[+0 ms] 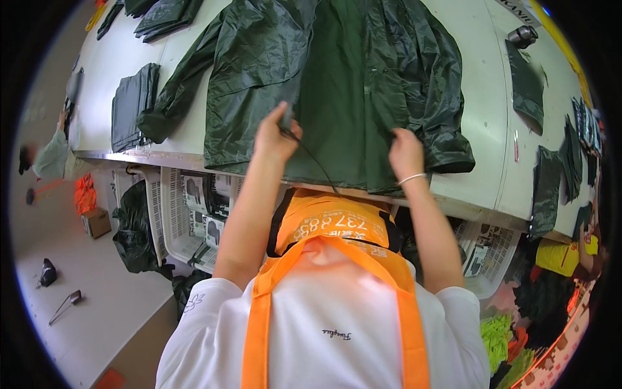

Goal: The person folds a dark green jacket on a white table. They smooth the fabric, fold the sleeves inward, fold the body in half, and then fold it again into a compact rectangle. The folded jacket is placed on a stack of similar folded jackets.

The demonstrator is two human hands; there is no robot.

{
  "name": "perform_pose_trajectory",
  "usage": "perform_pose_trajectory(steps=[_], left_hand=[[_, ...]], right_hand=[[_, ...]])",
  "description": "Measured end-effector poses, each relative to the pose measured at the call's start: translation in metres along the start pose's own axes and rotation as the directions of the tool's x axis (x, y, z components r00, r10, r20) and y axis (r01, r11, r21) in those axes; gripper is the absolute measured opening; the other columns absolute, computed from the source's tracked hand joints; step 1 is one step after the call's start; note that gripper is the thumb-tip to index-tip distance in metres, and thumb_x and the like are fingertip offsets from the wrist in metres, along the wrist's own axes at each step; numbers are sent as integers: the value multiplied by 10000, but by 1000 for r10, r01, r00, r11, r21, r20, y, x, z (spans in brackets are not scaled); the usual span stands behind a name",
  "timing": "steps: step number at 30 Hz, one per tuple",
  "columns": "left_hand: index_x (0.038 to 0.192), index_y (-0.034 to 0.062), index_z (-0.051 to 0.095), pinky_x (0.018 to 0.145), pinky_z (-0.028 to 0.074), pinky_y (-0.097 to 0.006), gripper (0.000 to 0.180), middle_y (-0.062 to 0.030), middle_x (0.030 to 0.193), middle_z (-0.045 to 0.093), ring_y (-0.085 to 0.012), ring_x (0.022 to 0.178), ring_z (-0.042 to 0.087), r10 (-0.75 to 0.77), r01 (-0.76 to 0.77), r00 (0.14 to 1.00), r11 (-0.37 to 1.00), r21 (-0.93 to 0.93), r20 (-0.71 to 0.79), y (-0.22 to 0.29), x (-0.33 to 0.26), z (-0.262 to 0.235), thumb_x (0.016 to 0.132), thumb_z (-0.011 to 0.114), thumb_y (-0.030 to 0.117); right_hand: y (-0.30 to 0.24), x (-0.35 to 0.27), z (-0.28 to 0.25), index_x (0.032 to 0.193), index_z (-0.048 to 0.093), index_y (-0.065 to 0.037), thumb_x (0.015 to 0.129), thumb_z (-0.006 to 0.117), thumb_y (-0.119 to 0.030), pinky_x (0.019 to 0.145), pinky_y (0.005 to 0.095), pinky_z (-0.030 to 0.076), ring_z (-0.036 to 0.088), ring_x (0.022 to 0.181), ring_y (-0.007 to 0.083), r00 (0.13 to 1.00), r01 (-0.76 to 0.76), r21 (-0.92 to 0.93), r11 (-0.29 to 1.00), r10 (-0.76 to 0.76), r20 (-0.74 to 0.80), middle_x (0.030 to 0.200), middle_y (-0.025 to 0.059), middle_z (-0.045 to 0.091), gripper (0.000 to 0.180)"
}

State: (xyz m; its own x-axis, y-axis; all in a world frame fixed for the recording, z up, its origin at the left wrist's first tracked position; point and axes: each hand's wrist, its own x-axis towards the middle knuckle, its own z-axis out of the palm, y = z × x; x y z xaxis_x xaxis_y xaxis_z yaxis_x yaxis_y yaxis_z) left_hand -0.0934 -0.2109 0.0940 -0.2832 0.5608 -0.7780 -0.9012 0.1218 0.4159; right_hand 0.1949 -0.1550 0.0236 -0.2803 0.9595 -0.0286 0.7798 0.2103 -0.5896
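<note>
A dark green raincoat [259, 58] lies spread on the pale table in front of me, its front open down the middle. A sleeve reaches out to the left. My left hand [277, 137] is closed round a small dark tool [287, 120] over the left front panel. From it a thin black cord [316, 161] runs down toward my apron [337, 220]; the tool's working end is too blurred to name. Low on the right front panel, my right hand [407, 154] has its fingers pinched together on the raincoat's cloth.
Folded dark green garments [135, 107] lie at the left, with others [547, 188] along the right side. A metal flask [522, 36] stands at the far right. White plastic baskets [172, 217] holding packaged goods sit under the table [486, 91]. Other people are at both sides.
</note>
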Motion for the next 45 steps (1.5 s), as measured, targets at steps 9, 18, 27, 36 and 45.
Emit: perform_pose_trajectory(steps=[9,18,27,36,45], left_hand=[[920,58,672,671,470,-280,148,-62,932,664,-120,844,611,852,-867,498,493,77,161,191,-118,14,786,721,95],[1138,14,600,884,434,-281,423,-74,1104,633,-144,992,573,-270,117,951,762,637,149,-57,20,-80,861,615,332],[1135,-13,575,923,416,-305,478,-105,1116,620,-205,1006,577,-430,204,877,737,644,215,-77,26,-51,804,705,305],[1071,34,616,821,465,-302,309,-76,1027,648,-180,918,594,-470,151,843,674,723,262,-74,26,-51,867,612,267],[1064,48,596,807,472,-312,247,-62,1004,633,-167,916,584,-440,202,867,740,641,234,-65,14,-48,929,478,219]], right_hand=[[20,37,-324,957,625,35,916,438,-261,793,385,453,596,848,303,843,-285,274,918,376,-384,894,180,649,352],[-142,-57,-21,704,521,39,896,490,-204,586,399,417,491,552,353,930,-231,312,921,115,350,632,229,532,311],[-119,-93,26,764,548,32,930,476,-317,662,477,445,553,774,457,955,-293,162,942,296,5,755,266,577,393],[-159,-80,27,898,600,-49,834,587,-137,669,408,487,588,788,309,940,69,-147,987,-114,-322,847,114,583,110],[-174,-67,46,1163,479,-46,739,706,-172,705,395,502,609,847,322,992,-74,-10,997,72,-107,975,155,596,497]])
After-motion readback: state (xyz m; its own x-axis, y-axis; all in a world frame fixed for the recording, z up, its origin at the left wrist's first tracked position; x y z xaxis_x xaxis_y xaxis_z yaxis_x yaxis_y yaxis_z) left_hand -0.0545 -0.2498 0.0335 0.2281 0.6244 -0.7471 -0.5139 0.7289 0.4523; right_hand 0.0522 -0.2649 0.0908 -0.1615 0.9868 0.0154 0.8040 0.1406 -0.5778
